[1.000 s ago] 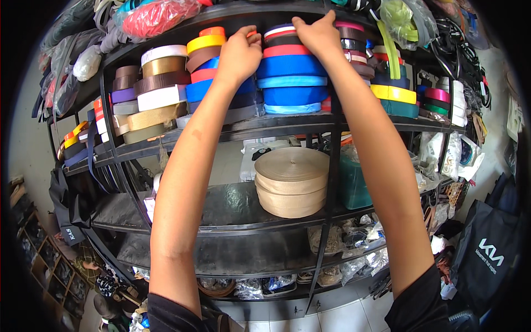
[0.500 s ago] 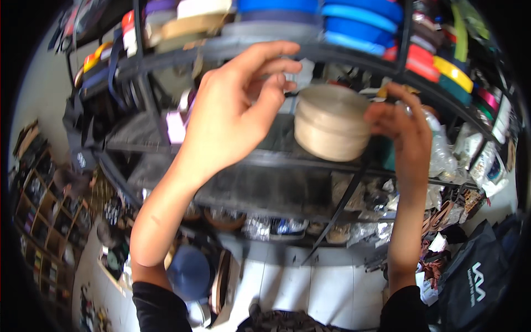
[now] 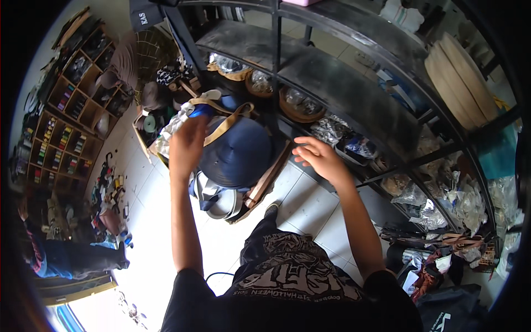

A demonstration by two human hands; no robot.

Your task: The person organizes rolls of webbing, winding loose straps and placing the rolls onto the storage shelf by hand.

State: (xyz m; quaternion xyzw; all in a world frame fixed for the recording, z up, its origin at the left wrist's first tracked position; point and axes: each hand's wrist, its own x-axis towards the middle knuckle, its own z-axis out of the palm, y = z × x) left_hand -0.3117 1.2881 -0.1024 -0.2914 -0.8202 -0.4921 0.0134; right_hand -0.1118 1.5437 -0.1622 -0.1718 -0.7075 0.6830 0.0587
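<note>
From where I stand, the left hand [image 3: 188, 143] is a blur, fingers bunched towards a small blue thing [image 3: 199, 109] at their tips, and I cannot tell how far open it is or whether it has hold of anything; the right hand [image 3: 322, 160] is plain enough, palm turned inward, fingers partly spread and slightly curled, with nothing in its grasp. Between the two hands, closer to the left one, sits a big navy roll [image 3: 240, 152], and a tan strap [image 3: 225, 131] bends over its top just beside the left hand. On the outer side of that hand is a crumpled white bundle [image 3: 171, 130]. Nearer the body than the left hand, and a little inward of it, lies a grey roll [image 3: 222, 206]. Just past the right hand's fingers, shiny plastic bags [image 3: 331, 130] line the bottom of a black shelf [image 3: 343, 72], which runs on beyond that hand and out to its right. Well off to the right of the right hand stand two wide beige rolls [image 3: 459, 83], and far out to the left of the left hand a wooden rack [image 3: 69, 119] holds coloured spools [image 3: 58, 159]
</note>
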